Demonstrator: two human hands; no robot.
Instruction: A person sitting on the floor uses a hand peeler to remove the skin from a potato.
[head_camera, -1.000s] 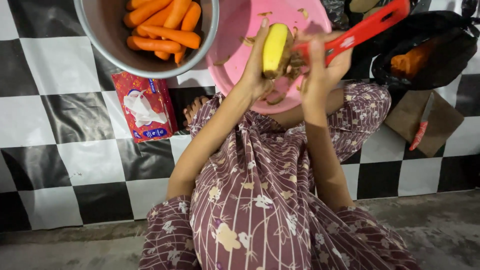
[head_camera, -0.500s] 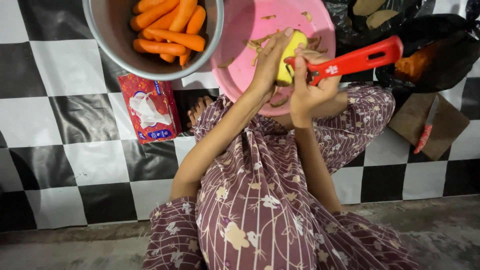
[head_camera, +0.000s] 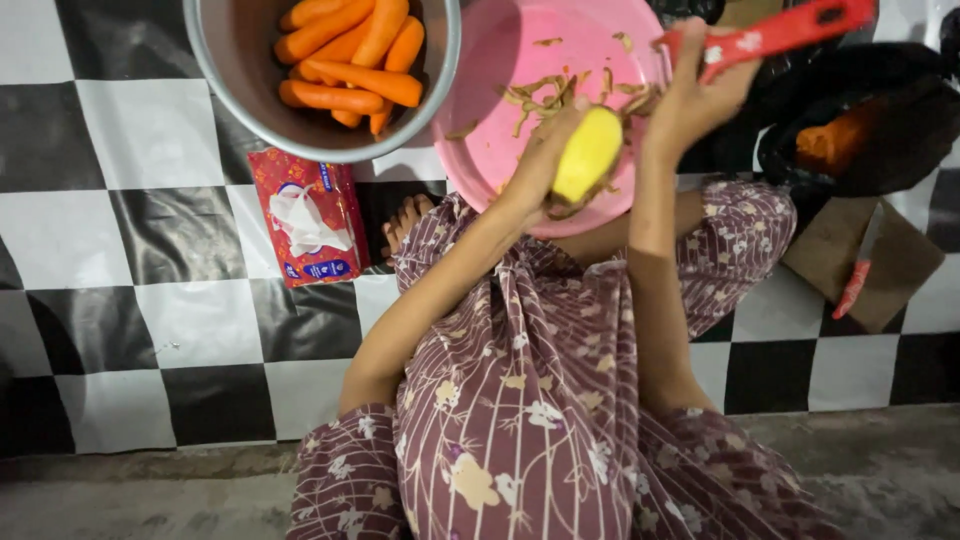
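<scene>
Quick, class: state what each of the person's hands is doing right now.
Left hand: closed around a yellow peeled vegetable, over the pink basin.
Right hand: closed on the red peeler.

A pot (head_camera: 225, 90) of carrots (head_camera: 345, 50) stands on the floor (head_camera: 130, 240), left of a basin (head_camera: 500, 110) holding peelings (head_camera: 540, 92). A tissue packet (head_camera: 308, 216) lies before the pot. A bag (head_camera: 860, 120) sits right of the basin.
</scene>
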